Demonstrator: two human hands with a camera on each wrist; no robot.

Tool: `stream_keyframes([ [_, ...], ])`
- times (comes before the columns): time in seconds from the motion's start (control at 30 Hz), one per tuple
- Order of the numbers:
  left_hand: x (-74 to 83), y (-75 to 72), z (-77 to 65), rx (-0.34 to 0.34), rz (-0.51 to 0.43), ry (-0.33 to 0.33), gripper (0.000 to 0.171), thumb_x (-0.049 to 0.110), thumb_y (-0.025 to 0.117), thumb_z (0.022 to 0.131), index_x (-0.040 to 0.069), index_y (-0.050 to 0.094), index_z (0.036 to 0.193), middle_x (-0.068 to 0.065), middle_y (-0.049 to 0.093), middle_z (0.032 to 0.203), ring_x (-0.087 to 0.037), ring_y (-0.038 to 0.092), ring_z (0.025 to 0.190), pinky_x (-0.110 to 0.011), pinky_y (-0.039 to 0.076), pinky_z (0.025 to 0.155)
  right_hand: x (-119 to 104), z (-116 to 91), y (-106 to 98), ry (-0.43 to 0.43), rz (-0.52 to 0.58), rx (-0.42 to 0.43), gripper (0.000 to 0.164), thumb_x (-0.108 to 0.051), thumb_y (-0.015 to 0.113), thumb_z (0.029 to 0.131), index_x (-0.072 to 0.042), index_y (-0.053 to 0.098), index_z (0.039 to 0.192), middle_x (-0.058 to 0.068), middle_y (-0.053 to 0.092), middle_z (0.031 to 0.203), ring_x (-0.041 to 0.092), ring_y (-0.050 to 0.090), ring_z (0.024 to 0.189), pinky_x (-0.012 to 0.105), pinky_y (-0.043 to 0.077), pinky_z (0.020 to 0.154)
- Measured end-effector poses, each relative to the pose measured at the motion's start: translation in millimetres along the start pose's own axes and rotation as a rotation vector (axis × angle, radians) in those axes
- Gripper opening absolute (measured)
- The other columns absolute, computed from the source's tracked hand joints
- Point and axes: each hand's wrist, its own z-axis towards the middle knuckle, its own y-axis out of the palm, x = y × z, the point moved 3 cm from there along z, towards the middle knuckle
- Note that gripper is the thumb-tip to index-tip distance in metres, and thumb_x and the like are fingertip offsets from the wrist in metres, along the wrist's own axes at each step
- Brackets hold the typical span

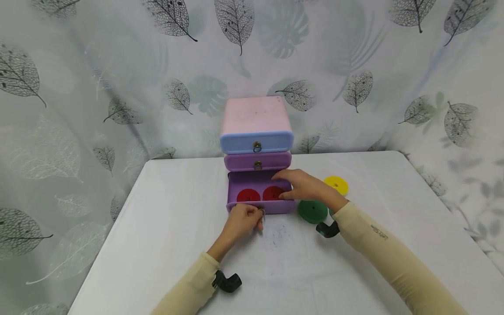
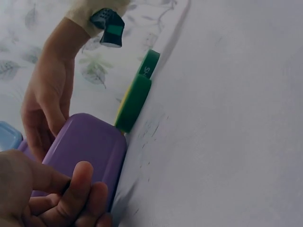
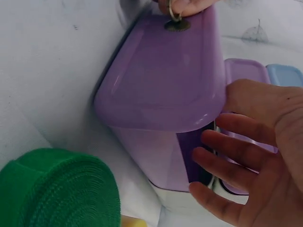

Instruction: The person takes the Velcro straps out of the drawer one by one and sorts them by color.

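Note:
A small drawer cabinet [image 1: 256, 114] has its bottom purple drawer [image 1: 278, 208] pulled out. Inside lie two red rolls [image 1: 248, 196], side by side. My left hand [image 1: 242, 218] pinches the drawer's ring pull [image 3: 174, 12] between thumb and fingers at the front. My right hand [image 1: 301, 186] reaches over the drawer's right side, its thumb near the front corner beside the right-hand red roll [image 1: 271, 193]. In the right wrist view, the fingers [image 3: 227, 175] of that hand are spread and loosely bent along the drawer's side, gripping nothing.
A green roll of ridged tape [image 1: 312, 211] sits on the table just right of the drawer. Behind it lies a yellow roll [image 1: 337, 185], and another green roll [image 2: 149, 64] shows in the left wrist view. A leaf-patterned curtain [image 1: 323, 52] hangs behind the white table [image 1: 173, 245].

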Motion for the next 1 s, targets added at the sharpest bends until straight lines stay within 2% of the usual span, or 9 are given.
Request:
stream_keyframes([
  [0.37,4.5,2.8,-12.5,-0.017,0.007,0.0,0.03,0.014,0.062,0.102,0.007,0.074,0.075,0.008,0.067,0.06,-0.005,0.037,0.046,-0.023,0.025,0.044,1,5,12,0.065,-0.094,-0.111,0.061,-0.016,0.088,0.086,-0.005,0.063,0.14,0.01,0.065,0.134,0.032,0.058,0.123,0.051,0.046,0.105],
  [0.6,4.5,4.4,-17.0,-0.026,0.005,0.012,0.03,0.012,0.061,0.101,0.009,0.073,0.073,0.008,0.068,0.06,-0.004,0.036,0.046,-0.023,0.025,0.044,0,7,19,0.014,-0.202,-0.163,0.062,-0.026,0.088,0.085,-0.011,0.065,0.14,0.004,0.068,0.132,0.029,0.059,0.118,0.063,0.04,0.103],
  [0.73,4.9,5.0,-18.9,-0.024,0.011,0.017,0.03,0.012,0.061,0.1,0.009,0.073,0.072,0.009,0.067,0.059,-0.003,0.037,0.046,-0.023,0.025,0.044,1,8,22,-0.001,-0.228,-0.167,0.061,-0.026,0.088,0.085,-0.012,0.066,0.14,0.003,0.068,0.132,0.029,0.06,0.119,0.066,0.038,0.102],
  [0.83,4.9,5.0,-20.1,-0.024,0.008,0.013,0.03,0.012,0.061,0.101,0.006,0.075,0.074,0.01,0.067,0.059,-0.004,0.037,0.045,-0.023,0.025,0.044,2,8,24,-0.007,-0.243,-0.152,0.063,-0.026,0.088,0.086,-0.013,0.063,0.143,0.004,0.066,0.136,0.029,0.059,0.122,0.067,0.035,0.104],
  [1.0,5.3,3.6,-21.8,-0.017,-0.003,0.014,0.032,0.013,0.061,0.101,0.009,0.074,0.072,0.01,0.067,0.059,-0.005,0.034,0.045,-0.023,0.022,0.043,3,10,28,0.005,-0.251,-0.119,0.069,-0.028,0.088,0.086,-0.012,0.059,0.147,0.007,0.063,0.141,0.03,0.057,0.125,0.067,0.032,0.107],
])
